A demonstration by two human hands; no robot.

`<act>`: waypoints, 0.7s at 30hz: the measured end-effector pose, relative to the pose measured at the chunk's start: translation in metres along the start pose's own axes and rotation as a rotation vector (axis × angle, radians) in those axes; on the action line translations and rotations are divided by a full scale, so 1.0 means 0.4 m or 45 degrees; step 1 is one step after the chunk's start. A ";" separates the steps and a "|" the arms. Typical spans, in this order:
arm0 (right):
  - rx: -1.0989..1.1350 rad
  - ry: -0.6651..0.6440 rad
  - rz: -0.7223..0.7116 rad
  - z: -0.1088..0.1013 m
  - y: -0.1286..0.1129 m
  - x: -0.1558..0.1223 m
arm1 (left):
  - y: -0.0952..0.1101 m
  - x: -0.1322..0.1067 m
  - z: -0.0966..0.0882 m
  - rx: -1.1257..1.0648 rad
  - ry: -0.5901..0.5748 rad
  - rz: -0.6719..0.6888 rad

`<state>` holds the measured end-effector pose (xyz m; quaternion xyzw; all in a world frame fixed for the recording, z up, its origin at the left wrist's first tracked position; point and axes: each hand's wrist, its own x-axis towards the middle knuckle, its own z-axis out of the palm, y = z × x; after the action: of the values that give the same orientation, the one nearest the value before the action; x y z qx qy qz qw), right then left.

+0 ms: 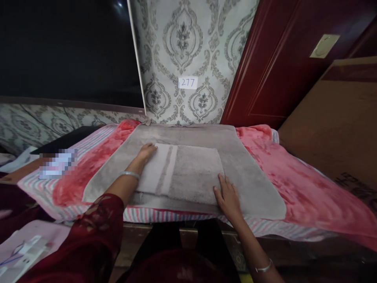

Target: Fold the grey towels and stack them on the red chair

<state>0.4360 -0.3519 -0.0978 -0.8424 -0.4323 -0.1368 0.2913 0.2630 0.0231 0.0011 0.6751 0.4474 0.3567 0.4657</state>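
Fingers on the left hand (pixel 146 152) are stretched out at the upper-left corner of a folded towel (pixel 194 173), just left of centre in the frame; can't tell if they're actually pinching the fabric or just resting there. Right hand (pixel 229 198) is easier to read: fingers loosely spread, thumb apart, nothing gripped, lying along the towel's right edge, a bit right of centre and lower down.

So the towel sits flat around the middle of the frame, grey with a whitish section and stripe on its left side. Under it there's a bigger grey cloth (pixel 256 184), spread over a pinkish-red blanket (pixel 297 173) that shows left and right, with a striped edge (pixel 144 214) running along the front.

Both wrists have a silvery bangle, and the left arm's dark red sleeve (pixel 100 220) fills much of the lower left. Big dark screen (pixel 67 47) upper left, patterned wallpaper (pixel 182 35) top centre with a paper label (pixel 188 82) reading 277, dark red panelling (pixel 265 51) upper right, and a cardboard box (pixel 332 114) at the right edge.
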 end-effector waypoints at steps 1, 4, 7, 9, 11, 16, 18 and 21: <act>0.005 0.009 -0.001 0.003 0.002 0.000 | 0.006 0.000 -0.005 -0.018 -0.027 -0.035; 0.016 0.012 -0.002 0.010 0.005 0.002 | 0.024 -0.007 -0.014 -0.046 -0.140 -0.139; 0.013 -0.004 0.003 0.012 0.006 0.004 | 0.030 -0.026 -0.025 -0.063 -0.230 -0.201; 0.011 -0.016 0.008 0.008 0.006 0.003 | 0.024 -0.046 -0.036 -0.078 -0.274 -0.239; 0.007 -0.037 0.017 -0.004 0.003 0.002 | 0.013 -0.072 -0.051 -0.116 -0.311 -0.264; -0.097 -0.103 0.035 -0.073 -0.057 0.040 | -0.009 -0.156 -0.084 -0.179 -0.360 -0.217; -0.099 -0.166 -0.090 -0.095 -0.121 0.072 | -0.013 -0.190 -0.090 -0.180 -0.335 -0.192; -0.055 -0.333 -0.341 -0.087 -0.239 0.107 | -0.022 -0.229 -0.097 -0.197 -0.320 -0.132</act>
<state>0.3846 -0.3017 -0.0141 -0.7939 -0.5717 -0.0730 0.1938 0.1941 -0.0494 -0.0010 0.6523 0.3912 0.2784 0.5865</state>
